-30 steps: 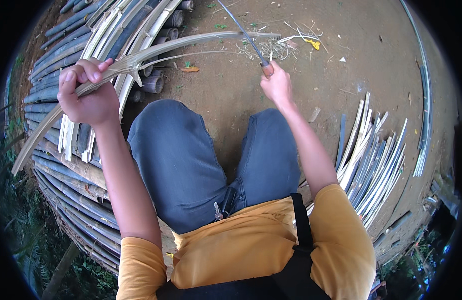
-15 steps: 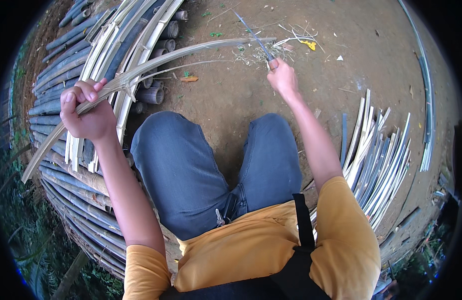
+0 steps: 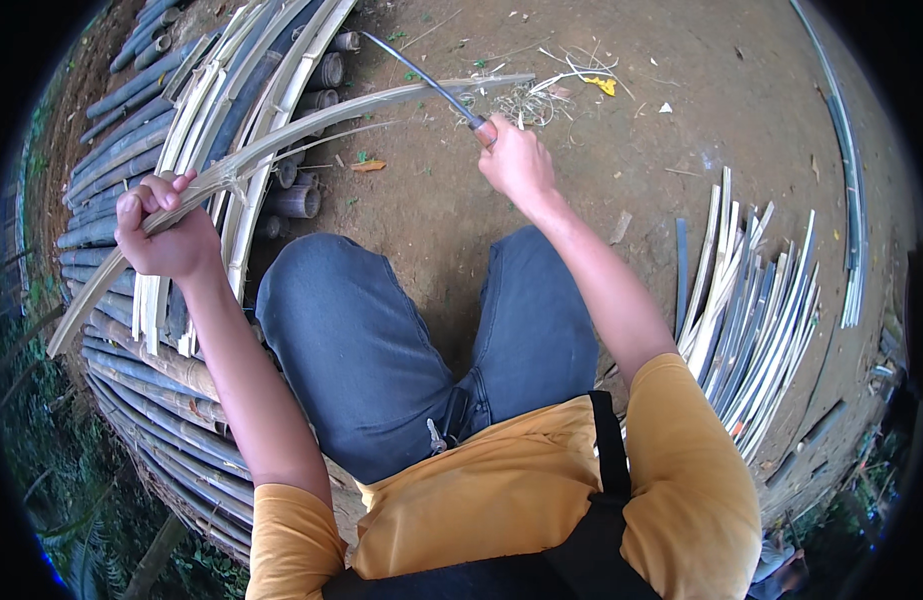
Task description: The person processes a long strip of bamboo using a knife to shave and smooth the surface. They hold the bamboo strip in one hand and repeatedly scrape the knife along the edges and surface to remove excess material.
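My left hand [image 3: 171, 228] is wrapped round a long split bamboo strip [image 3: 326, 117], which slants up and away to the right. A thinner sliver hangs off the strip's near side, beyond my fingers. In my right hand [image 3: 518, 163] is the brown handle of a knife [image 3: 441, 92] with a long, narrow blade. The blade points to the far left and passes over or beside the strip's outer part; whether they touch I cannot tell. Pale thin shavings [image 3: 531, 103] lie on the ground by the strip's far end.
Dark bamboo poles [image 3: 131, 150] are stacked at the left, with pale split lengths [image 3: 221, 90] across them. A bundle of narrow strips [image 3: 746, 310] lies on the right. Long thin poles [image 3: 849, 200] rest farther right. A yellow scrap [image 3: 603, 86] lies near the shavings.
My right hand has moved left and slightly nearer with the knife, and its blade has swung toward the left over the strip. My left hand has barely shifted.
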{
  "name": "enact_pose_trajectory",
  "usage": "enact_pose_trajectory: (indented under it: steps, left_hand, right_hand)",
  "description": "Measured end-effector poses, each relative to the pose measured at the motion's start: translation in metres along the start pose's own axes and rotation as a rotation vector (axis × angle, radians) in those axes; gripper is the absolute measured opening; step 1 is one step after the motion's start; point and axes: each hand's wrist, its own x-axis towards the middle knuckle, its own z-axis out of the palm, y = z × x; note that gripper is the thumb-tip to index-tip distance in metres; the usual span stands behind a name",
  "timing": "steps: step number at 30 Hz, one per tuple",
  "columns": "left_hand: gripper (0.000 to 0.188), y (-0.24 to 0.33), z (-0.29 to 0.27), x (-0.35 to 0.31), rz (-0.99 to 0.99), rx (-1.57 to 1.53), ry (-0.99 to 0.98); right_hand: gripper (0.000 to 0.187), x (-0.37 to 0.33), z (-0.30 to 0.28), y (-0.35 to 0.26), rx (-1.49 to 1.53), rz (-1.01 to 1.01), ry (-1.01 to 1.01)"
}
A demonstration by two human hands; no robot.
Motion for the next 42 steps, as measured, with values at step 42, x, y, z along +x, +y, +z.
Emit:
enact_pose_trajectory:
  steps: [42]
  left_hand:
    - [0.021, 0.012, 0.040, 0.013, 0.073, -0.001, -0.446]
  right_hand:
    - [0.019, 0.032, -0.040, 0.054, 0.003, 0.190, -0.221]
